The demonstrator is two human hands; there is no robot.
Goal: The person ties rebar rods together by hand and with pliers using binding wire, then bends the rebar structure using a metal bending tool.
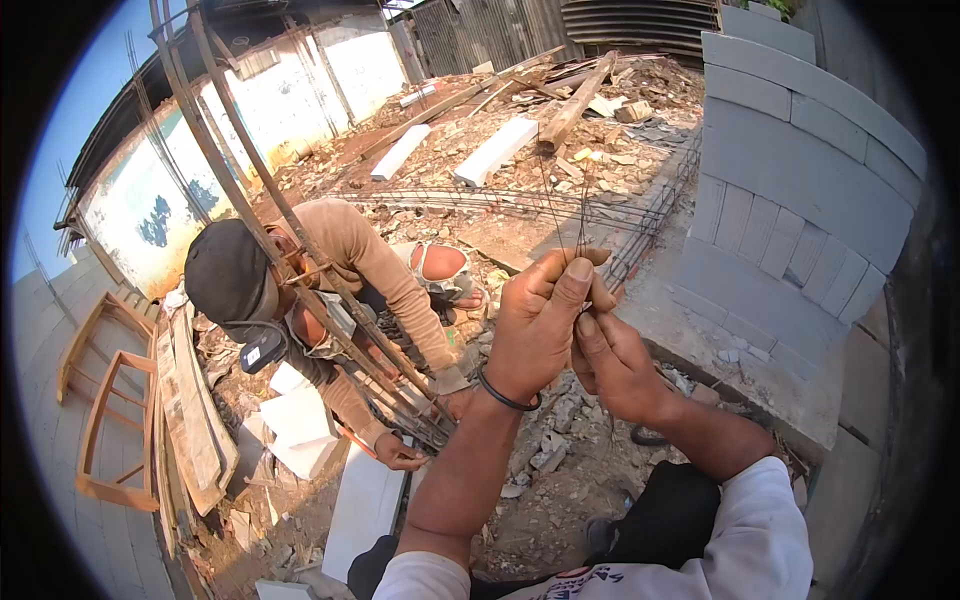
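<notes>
Thin dark wires (553,205) stick up from between my two hands, near the middle of the view. My left hand (543,315) is closed on them, thumb pressed to the fingers, with a dark band on its wrist. Close against it on the right, my right hand (622,365) is also closed, its thumb and fingers pinched at the lower part of the wires. Behind the hands lies a long rebar cage (640,235) above the rubble.
A co-worker (330,270) in a dark cap crouches at left, hands at the base of upright rebar (235,190). A grey block wall (800,180) stands at right. Wooden frames (92,425), planks (190,410), white blocks (300,425) and a timber beam (580,105) lie around on rubble.
</notes>
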